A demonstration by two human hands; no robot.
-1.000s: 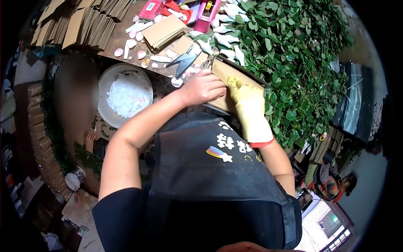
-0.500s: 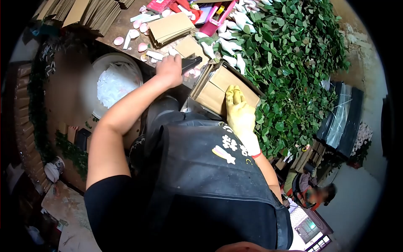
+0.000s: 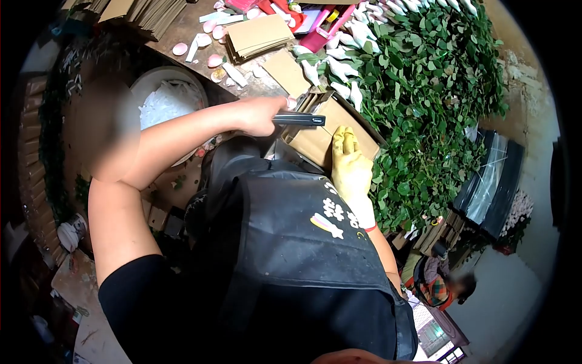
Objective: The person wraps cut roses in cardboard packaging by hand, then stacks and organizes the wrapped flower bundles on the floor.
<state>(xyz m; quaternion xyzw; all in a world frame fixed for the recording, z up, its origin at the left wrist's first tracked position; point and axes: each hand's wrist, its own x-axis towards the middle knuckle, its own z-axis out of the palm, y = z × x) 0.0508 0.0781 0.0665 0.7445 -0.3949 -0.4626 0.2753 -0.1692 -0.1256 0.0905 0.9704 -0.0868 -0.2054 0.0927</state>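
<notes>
My left hand (image 3: 265, 115), bare, is closed around a black stapler (image 3: 305, 119). The stapler's end reaches over the edge of folded brown cardboard (image 3: 316, 138), which sits inside a dark-rimmed box-like holder (image 3: 362, 122) in front of my body. On the lower right of that cardboard rests my right hand (image 3: 351, 167) in a yellow rubber glove, its fingers stretched out flat. What lies under the cardboard is hidden. White-wrapped flower buds (image 3: 341, 68) with green leafy stems (image 3: 418, 115) lie just beyond and right of the holder.
Cardboard sheets (image 3: 259, 37) are stacked on the table among loose petals (image 3: 180, 49) and a pink container (image 3: 318, 36). A bucket (image 3: 197, 85) with white scraps stands at left. Another person (image 3: 433, 282) is at lower right, near black wrapped bundles (image 3: 490, 182).
My left hand has moved right and slightly down, carrying the stapler from beside the holder to over its cardboard. The right hand stays on the cardboard. The view has shifted slightly.
</notes>
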